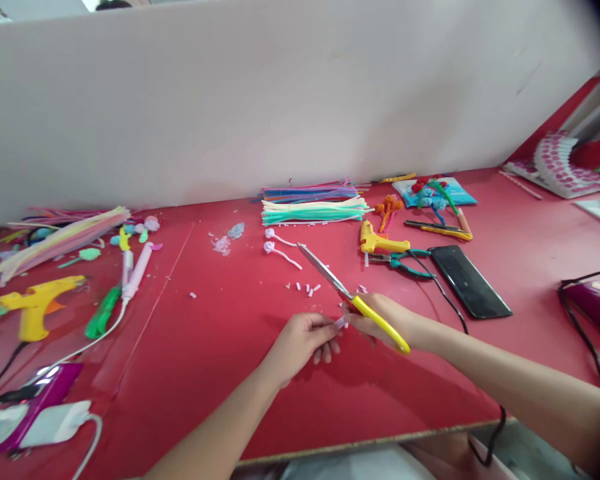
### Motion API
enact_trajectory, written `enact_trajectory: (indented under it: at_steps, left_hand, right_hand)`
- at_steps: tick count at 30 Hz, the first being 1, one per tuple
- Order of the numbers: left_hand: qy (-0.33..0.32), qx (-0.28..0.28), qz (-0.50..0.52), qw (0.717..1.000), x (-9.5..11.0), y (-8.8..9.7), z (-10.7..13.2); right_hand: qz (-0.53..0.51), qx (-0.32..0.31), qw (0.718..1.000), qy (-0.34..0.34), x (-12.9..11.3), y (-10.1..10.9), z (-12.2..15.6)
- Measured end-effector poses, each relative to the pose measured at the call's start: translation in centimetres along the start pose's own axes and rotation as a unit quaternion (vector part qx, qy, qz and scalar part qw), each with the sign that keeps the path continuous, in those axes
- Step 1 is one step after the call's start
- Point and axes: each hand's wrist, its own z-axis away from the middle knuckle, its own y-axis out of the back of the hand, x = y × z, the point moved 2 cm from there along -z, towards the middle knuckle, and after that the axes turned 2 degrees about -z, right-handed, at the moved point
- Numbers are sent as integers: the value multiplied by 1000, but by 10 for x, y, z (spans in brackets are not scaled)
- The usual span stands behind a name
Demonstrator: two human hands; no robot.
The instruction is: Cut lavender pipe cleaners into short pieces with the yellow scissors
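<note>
My left hand (300,343) pinches a short pale lilac pipe cleaner piece (341,323) between thumb and fingers. Right beside it, my right hand (380,317) is closed around yellow-handled scissors (380,323). Their blades point up and away to the left, toward two lilac pipe cleaner stems with fluffy heads (283,255). Whether my right fingers also touch the lilac piece is hard to make out. Several small lilac cut pieces (309,289) lie on the red table just beyond my hands.
Bundled pipe cleaners (313,209) lie against the white partition (230,113). To the right are a yellow glue gun (380,240), pliers (405,264) and a black phone (470,280) beside a cable. Another glue gun (34,307) and a purple power strip (55,393) occupy the left.
</note>
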Motion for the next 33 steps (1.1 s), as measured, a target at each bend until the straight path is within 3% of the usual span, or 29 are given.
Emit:
enact_trajectory:
  at_steps: [7,11,13,17,23,33]
  left_hand:
    - [4,13,11,1000,-2,2,-1]
    - [-32,62,20,997,-1,7,0]
    - [-46,99,30,994,1,13,1]
    - [-58,142,46,987,5,22,2]
    - [-67,142,48,986,10,21,-1]
    - [-59,134,36,989,10,20,2]
  right_hand:
    - [-17,14,1000,-11,3,-2,-3]
    - [-32,46,998,-34,6,4,6]
    - [-5,64,997,-50,9,7,17]
    - [85,35,993,-76,14,2,40]
    - [100,0,992,-71,15,-13,50]
    - [77,-3,993,-86,3,-14,46]
